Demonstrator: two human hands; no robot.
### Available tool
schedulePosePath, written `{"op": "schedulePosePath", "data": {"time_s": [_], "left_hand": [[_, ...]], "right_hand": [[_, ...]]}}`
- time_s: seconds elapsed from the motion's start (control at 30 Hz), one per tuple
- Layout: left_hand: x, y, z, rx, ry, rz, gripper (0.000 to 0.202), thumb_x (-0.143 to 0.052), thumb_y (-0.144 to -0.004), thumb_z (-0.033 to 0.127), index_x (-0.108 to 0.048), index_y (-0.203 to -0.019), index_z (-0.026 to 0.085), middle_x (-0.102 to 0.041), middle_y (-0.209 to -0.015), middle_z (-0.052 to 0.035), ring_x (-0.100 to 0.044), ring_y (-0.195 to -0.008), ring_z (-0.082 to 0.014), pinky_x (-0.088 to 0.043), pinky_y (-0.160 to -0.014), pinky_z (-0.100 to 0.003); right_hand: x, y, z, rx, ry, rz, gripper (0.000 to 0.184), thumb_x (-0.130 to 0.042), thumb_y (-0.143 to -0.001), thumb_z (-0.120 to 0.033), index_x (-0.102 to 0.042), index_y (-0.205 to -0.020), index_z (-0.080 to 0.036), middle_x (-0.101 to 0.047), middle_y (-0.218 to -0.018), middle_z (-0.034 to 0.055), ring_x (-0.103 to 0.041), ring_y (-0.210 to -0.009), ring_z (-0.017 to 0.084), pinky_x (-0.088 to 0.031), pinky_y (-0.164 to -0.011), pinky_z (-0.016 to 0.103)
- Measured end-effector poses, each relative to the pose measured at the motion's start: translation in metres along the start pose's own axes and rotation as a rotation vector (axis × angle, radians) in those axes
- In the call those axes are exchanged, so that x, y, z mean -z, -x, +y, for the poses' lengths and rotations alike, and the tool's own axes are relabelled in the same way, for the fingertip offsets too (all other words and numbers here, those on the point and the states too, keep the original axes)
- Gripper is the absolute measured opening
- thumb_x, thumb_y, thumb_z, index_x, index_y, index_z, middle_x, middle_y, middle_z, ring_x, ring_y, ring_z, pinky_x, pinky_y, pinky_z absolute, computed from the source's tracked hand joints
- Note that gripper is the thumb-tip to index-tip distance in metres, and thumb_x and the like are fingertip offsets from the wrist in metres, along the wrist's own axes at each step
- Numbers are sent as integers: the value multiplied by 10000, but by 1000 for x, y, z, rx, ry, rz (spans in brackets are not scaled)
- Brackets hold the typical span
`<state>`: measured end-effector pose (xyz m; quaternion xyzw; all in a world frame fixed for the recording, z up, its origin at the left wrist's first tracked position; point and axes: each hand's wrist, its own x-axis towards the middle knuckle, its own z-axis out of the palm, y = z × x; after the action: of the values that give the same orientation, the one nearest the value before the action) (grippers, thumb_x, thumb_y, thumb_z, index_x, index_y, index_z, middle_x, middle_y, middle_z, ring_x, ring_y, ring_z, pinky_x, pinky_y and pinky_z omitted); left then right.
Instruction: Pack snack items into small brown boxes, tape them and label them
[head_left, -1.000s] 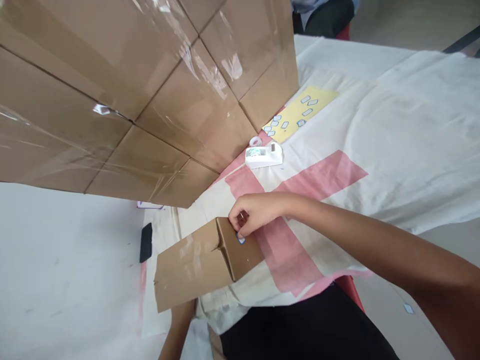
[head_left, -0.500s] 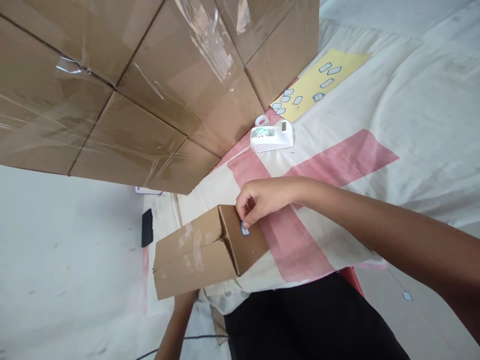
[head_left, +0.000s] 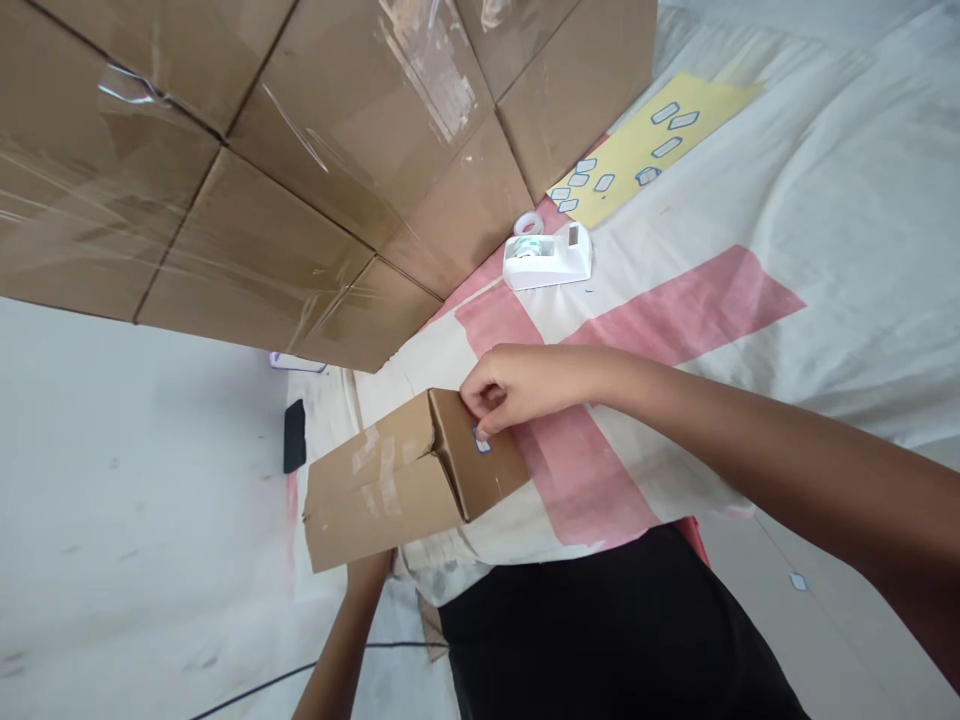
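A small brown cardboard box (head_left: 367, 490) lies on the cloth-covered table, with strips of clear tape over its flaps. On its end face sits a small white label (head_left: 482, 443) with a blue border. My right hand (head_left: 499, 390) is closed, fingers curled, with thumb and fingertips pinched at the label's upper edge against the cardboard. Behind the box's near side is my left hand (head_left: 370, 570). Only its wrist and a little of the hand show; the box hides its fingers.
Large taped cartons (head_left: 360, 160) stand stacked along the far left. Near them are a white tape dispenser (head_left: 551, 258), a tape roll (head_left: 529, 223) and a yellow sheet (head_left: 626, 150) bearing several labels. A black phone-like object (head_left: 295, 437) lies left. Another label (head_left: 798, 582) is on the floor.
The camera view has shifted slightly, so most things appear a little higher. My right hand stays at the label, its thumb now nearer the upper edge, with more of the label showing.
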<state>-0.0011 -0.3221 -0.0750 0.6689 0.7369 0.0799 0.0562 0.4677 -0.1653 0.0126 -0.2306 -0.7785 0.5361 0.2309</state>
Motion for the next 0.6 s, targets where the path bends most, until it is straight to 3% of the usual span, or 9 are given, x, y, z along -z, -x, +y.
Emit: {"op": "schedulePosePath", "data": {"time_s": [0.1,0.2,0.27,0.4,0.6], "left_hand": [[-1,0,1,41,13,24,306,-495,-852,436,-697,-976,242,-745,-1074,-93,-579,-1274,-344,-360,-1172,-610],[-3,-2,-1,57,30,28,282,-504,-825,445,-683,-892,238,-748,-1044,-106,-586,-1257,-352,-358,-1166,-616],[-5,-3,-4,65,38,32,258,-518,-798,443,-667,-862,243,-745,-1052,-109,-575,-1266,-353,-347,-1170,-614],[-10,-2,-10,83,46,45,261,-549,-754,430,-656,-906,247,-727,-1112,-115,-564,-1269,-352,-360,-1151,-620],[-13,-3,-4,57,57,98,309,-607,-750,445,-664,-978,245,-708,-1184,-125,-542,-1299,-365,-306,-1184,-623]], "right_hand": [[-3,0,5,-15,44,150,464,-879,-682,-439,-677,-1040,-224,-654,-940,16,-521,-761,165,-333,-633,271],[-7,0,11,61,-43,40,523,-833,-753,-425,-654,-1221,-274,-670,-1178,38,-588,-970,213,-405,-742,273],[-10,-2,13,96,-104,-49,437,-771,-829,-377,-666,-1242,-283,-693,-1170,29,-609,-1003,210,-419,-778,269],[-15,-6,15,95,-159,-90,393,-678,-914,-314,-660,-1305,-286,-721,-1120,22,-635,-913,175,-421,-751,258],[-16,-6,13,52,-160,-86,469,-744,-862,-322,-654,-1321,-286,-719,-1163,25,-635,-937,179,-431,-763,258]]}}
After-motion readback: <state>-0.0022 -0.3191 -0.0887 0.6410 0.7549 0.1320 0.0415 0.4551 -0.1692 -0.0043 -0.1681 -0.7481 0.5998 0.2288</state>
